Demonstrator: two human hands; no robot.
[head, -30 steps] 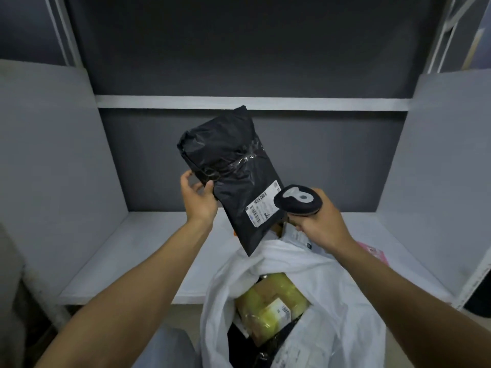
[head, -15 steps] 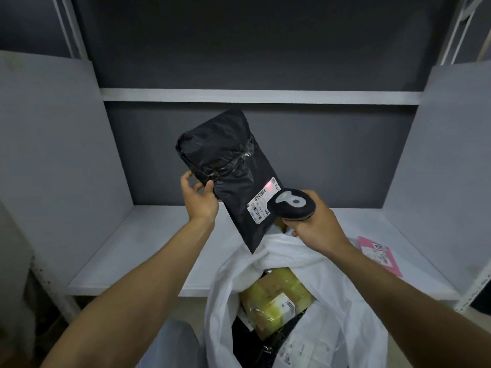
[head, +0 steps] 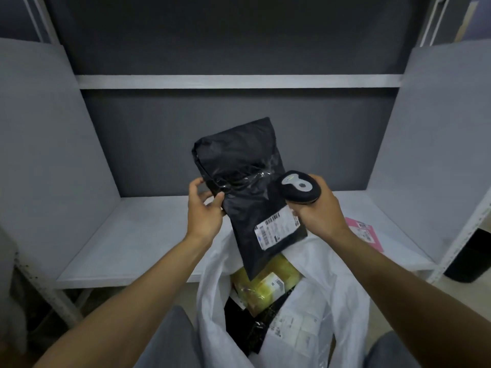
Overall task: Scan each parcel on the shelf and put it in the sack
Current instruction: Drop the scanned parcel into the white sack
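Note:
My left hand (head: 203,212) grips the left edge of a black plastic parcel (head: 247,181) with a white barcode label, held tilted over the open white sack (head: 342,296). The parcel's lower corner hangs just inside the sack's mouth. My right hand (head: 318,212) holds a black handheld scanner (head: 299,186) right beside the parcel, above its label. Inside the sack lie a yellow-green parcel (head: 268,284) and other wrapped parcels. A pink parcel (head: 365,232) lies on the shelf at the right, partly hidden by my right arm.
The grey shelf board (head: 127,240) stretches left of the sack, with grey side panels and a dark back wall. A second shelf (head: 239,81) runs above. A dark bin (head: 469,261) stands on the floor at the right. My knees show at the bottom.
The black parcel has come down and toward the sack, its lower corner now at the sack's mouth. The scanner has shifted up and off the label.

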